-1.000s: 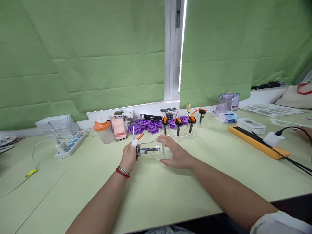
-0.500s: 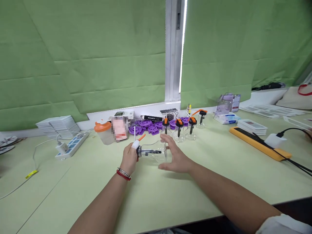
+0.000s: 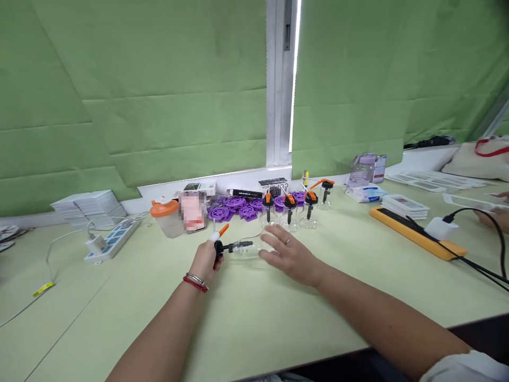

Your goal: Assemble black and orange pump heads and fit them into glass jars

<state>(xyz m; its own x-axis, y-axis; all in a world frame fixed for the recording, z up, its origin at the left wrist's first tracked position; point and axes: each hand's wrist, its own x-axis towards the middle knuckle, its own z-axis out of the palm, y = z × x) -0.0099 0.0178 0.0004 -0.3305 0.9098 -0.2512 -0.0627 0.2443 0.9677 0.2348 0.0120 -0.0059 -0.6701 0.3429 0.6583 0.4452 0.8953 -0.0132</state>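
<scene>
Here, a clear glass bottle (image 3: 249,248) lies on its side on the pale green table (image 3: 278,318), between my two hands. My left hand (image 3: 205,258) is curled around the bottle's black cap with an orange lever (image 3: 220,241), at the bottle's left end. My right hand (image 3: 290,255) rests open, fingers spread flat over the bottle's right end, touching the glass rather than gripping it. Just behind stand upright glass bottles with orange and black caps (image 3: 289,211), in front of purple plastic parts (image 3: 234,207).

Pale green table (image 3: 254,323) w/ power strip (image 3: 112,240), purple parts (image 3: 234,208), jars (image 3: 289,213), orange-lidded cup (image 3: 166,216)
</scene>
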